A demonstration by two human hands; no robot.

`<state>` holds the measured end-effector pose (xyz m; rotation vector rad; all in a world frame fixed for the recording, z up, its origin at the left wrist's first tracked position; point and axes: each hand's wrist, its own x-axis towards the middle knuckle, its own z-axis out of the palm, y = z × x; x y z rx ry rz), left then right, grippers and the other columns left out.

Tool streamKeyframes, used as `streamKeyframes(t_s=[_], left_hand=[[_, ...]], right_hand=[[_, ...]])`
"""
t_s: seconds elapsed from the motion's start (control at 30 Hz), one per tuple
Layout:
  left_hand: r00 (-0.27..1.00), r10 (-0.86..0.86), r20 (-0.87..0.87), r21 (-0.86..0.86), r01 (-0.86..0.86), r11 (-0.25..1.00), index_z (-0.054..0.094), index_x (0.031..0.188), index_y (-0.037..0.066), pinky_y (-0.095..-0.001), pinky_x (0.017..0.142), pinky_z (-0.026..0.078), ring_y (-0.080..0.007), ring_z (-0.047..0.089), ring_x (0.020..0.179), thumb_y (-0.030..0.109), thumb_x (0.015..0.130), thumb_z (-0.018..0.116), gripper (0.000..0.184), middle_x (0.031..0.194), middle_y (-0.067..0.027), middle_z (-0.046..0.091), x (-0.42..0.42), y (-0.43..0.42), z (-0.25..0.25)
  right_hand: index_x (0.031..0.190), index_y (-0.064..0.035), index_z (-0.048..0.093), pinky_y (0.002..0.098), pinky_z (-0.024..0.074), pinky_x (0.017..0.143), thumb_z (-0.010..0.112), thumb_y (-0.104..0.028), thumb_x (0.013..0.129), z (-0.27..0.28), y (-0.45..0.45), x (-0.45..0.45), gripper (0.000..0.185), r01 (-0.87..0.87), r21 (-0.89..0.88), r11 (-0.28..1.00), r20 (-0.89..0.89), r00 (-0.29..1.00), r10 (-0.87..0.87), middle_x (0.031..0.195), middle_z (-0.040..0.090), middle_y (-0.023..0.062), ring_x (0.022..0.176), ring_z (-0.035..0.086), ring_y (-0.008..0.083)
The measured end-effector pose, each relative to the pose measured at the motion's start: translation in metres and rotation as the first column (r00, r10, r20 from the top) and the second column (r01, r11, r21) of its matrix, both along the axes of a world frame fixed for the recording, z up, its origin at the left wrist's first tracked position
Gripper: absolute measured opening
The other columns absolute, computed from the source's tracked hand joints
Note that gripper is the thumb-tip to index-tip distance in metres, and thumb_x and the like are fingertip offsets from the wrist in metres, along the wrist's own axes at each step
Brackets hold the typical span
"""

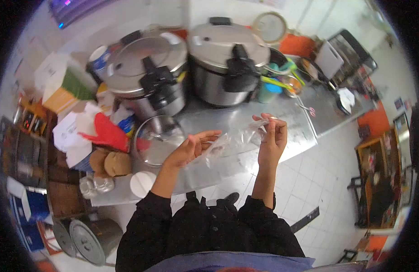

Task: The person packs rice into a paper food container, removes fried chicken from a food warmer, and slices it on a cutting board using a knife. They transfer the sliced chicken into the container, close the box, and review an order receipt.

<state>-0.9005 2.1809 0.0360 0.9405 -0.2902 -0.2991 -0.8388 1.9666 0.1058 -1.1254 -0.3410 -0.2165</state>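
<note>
A clear plastic bag (pixel 236 143) stretches between my hands above the steel counter (pixel 205 121). My right hand (pixel 274 138) pinches its upper right end between thumb and fingertips. At the bag's other end is my left hand (pixel 189 149), thumb raised and fingers stretched toward the right. The film lies against these fingers and the palm side; the lower fingers are partly hidden. Beyond my left hand, a round clear lid or bowl (pixel 158 156) rests on the counter. Two large steel cookers (pixel 146 68) with black latches stand behind it.
Food cartons, a red carton (pixel 110 131) and brown paper containers (pixel 117 164) crowd the left side. A white round tub (pixel 142 183) sits near the front edge. Scissors (pixel 307 109), a blue-green cup (pixel 269 93) and utensils are at right. Lidded bins (pixel 93 240) stand on the floor.
</note>
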Motion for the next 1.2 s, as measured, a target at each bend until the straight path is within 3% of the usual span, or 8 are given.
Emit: streamKeyframes(t_s=[0.23, 0.43, 0.57, 0.83, 0.97, 1.03, 1.17, 1.2], left_hand=[[0.96, -0.131, 0.249, 0.414, 0.017, 0.91, 0.025, 0.132, 0.003, -0.0334, 0.092, 0.038, -0.0214, 0.049, 0.108, 0.03, 0.077, 0.068, 0.075, 0.123, -0.0112, 0.04, 0.014, -0.23, 0.047], [0.904, -0.38, -0.196, 0.095, 0.403, 0.91, 0.045, 0.113, 0.0, -0.0313, 0.081, 0.047, -0.0182, 0.056, 0.094, 0.022, 0.089, 0.052, 0.033, 0.108, -0.0126, 0.051, 0.055, -0.392, -0.007], [0.776, -0.567, -0.276, -0.347, 0.469, 0.812, 0.032, 0.127, 0.004, -0.0365, 0.089, 0.043, -0.0223, 0.052, 0.103, 0.036, 0.077, 0.065, 0.068, 0.121, -0.0135, 0.041, 0.066, -0.468, -0.011], [0.639, -0.763, 0.097, 0.26, 0.724, 0.639, 0.008, 0.139, 0.015, -0.0414, 0.098, 0.033, -0.0279, 0.038, 0.118, 0.01, 0.057, 0.083, 0.112, 0.136, -0.0157, 0.02, 0.102, -0.576, -0.01], [0.62, -0.747, 0.239, 0.563, 0.538, 0.627, 0.027, 0.133, 0.004, -0.0362, 0.092, 0.04, -0.0244, 0.053, 0.104, 0.014, 0.08, 0.064, 0.066, 0.117, -0.013, 0.05, 0.149, -0.637, -0.053], [0.627, -0.748, -0.217, 0.159, 0.779, 0.607, 0.037, 0.125, -0.004, -0.0342, 0.089, 0.043, -0.0249, 0.057, 0.097, 0.019, 0.091, 0.047, 0.043, 0.106, -0.0136, 0.057, 0.176, -0.672, -0.058], [0.375, -0.859, -0.348, -0.096, 0.897, 0.431, 0.043, 0.119, -0.01, -0.0324, 0.085, 0.046, -0.0239, 0.056, 0.1, 0.02, 0.093, 0.04, 0.039, 0.104, -0.0188, 0.057, 0.239, -0.738, -0.03], [0.404, -0.82, -0.406, -0.048, 0.887, 0.46, 0.05, 0.112, -0.008, -0.0318, 0.077, 0.049, -0.0212, 0.06, 0.09, 0.015, 0.089, 0.05, 0.032, 0.097, -0.0179, 0.06, 0.252, -0.757, -0.03]], right_hand=[[0.092, -0.0028, 0.045, 0.0193, 0.041, 0.05, 0.045, -0.013, 0.092, -0.002, -0.19, -0.012, 0.01, 0.615, -0.157, 0.773, 0.076, 0.788, -0.612, 0.095, 0.055, 0.0071, 0.064, 0.057, 0.0105], [0.098, 0.0023, 0.049, 0.0185, 0.0429, 0.048, 0.045, -0.003, 0.09, -0.017, -0.357, -0.035, 0.011, 0.938, -0.248, 0.243, 0.311, 0.315, -0.897, 0.093, 0.053, 0.0079, 0.063, 0.056, 0.0095], [0.094, 0.0035, 0.053, 0.0209, 0.0435, 0.044, 0.049, -0.002, 0.087, -0.003, -0.431, -0.05, 0.01, 0.872, -0.485, 0.071, 0.201, 0.19, -0.961, 0.086, 0.058, 0.0112, 0.061, 0.057, 0.0112], [0.091, 0.0031, 0.055, 0.0224, 0.0426, 0.043, 0.049, -0.007, 0.087, -0.022, -0.539, -0.016, 0.012, 0.802, -0.596, 0.027, 0.082, 0.094, -0.992, 0.084, 0.059, 0.0113, 0.062, 0.057, 0.0119], [0.09, 0.0027, 0.055, 0.026, 0.0443, 0.049, 0.05, -0.008, 0.087, -0.035, -0.598, 0.022, 0.012, 0.801, -0.597, -0.047, 0.159, 0.061, -0.985, 0.082, 0.06, 0.0121, 0.068, 0.058, 0.016], [0.09, 0.0024, 0.055, 0.0279, 0.0454, 0.053, 0.051, -0.01, 0.086, -0.038, -0.634, 0.039, 0.013, 0.787, -0.613, -0.068, 0.159, 0.039, -0.987, 0.082, 0.06, 0.0128, 0.069, 0.059, 0.0185], [0.09, 0.0009, 0.056, 0.0336, 0.0451, 0.066, 0.055, -0.015, 0.084, -0.058, -0.718, 0.065, 0.017, 0.621, -0.771, -0.141, 0.197, 0.023, -0.98, 0.079, 0.059, 0.0138, 0.072, 0.059, 0.0265], [0.09, -0.0001, 0.056, 0.0328, 0.0445, 0.065, 0.056, -0.015, 0.083, -0.061, -0.734, 0.072, 0.017, 0.521, -0.728, -0.446, 0.49, -0.059, -0.87, 0.076, 0.058, 0.0124, 0.072, 0.058, 0.0256]])
